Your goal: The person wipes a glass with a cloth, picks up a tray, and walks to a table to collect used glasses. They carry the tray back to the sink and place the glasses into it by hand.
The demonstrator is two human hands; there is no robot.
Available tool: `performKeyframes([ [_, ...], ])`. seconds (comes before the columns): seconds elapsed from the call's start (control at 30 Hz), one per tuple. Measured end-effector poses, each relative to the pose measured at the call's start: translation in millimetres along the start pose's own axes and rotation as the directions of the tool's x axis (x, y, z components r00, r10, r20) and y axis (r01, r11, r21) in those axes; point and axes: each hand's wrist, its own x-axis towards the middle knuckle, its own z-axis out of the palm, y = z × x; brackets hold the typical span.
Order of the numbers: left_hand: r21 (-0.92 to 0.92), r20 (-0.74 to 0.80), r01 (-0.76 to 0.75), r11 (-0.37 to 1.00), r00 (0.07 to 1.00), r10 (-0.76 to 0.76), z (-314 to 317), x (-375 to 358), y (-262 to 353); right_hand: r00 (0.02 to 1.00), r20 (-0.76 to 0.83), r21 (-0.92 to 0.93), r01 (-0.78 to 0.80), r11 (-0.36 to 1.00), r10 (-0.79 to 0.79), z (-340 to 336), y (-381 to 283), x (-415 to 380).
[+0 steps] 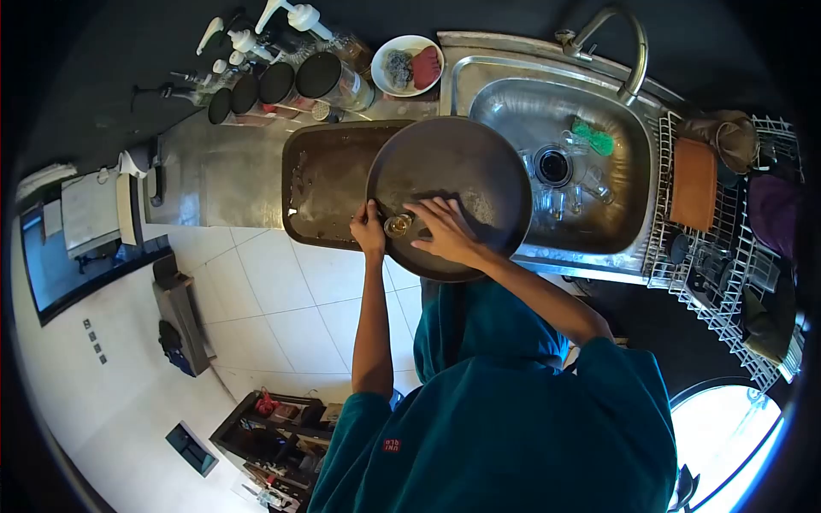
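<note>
A round brown tray (453, 154) is held over the counter, overlapping the left side of the sink. My left hand (369, 231) grips its left rim, fingers curled around the edge. On the tray's surface, near that rim, is a small clear glass item (398, 225); its exact kind is hard to make out. My right hand (446, 232) lies over the tray with fingers stretched out, its fingertips close to the glass item. Partly under the round tray is a rectangular brown tray (329, 184) with a wet surface, resting on the counter.
The steel sink (629, 231) holds several clear glasses (594, 184) and a green scouring sponge (593, 137), under a curved faucet (637, 60). A wire dish rack (663, 214) stands at right. Behind are lidded jars (318, 75), pump bottles and a white bowl (385, 53) with scrubbers.
</note>
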Motion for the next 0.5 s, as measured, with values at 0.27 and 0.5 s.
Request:
performKeyframes([
  [0.27, 0.023, -0.067, -0.08, 0.997, 0.994, 0.082, 4.1, -9.6, 15.5, 0.984, -0.059, 0.301, -0.143, 0.943, 0.168, 16.0, 4.8, 5.0],
  [0.5, -0.029, 0.027, -0.004, 1.0, 1.0, 0.005, -4.5, -0.2, -3.3, 0.831, -0.344, 0.519, -0.22, 0.826, 0.438, -86.8, 60.7, 3.1],
])
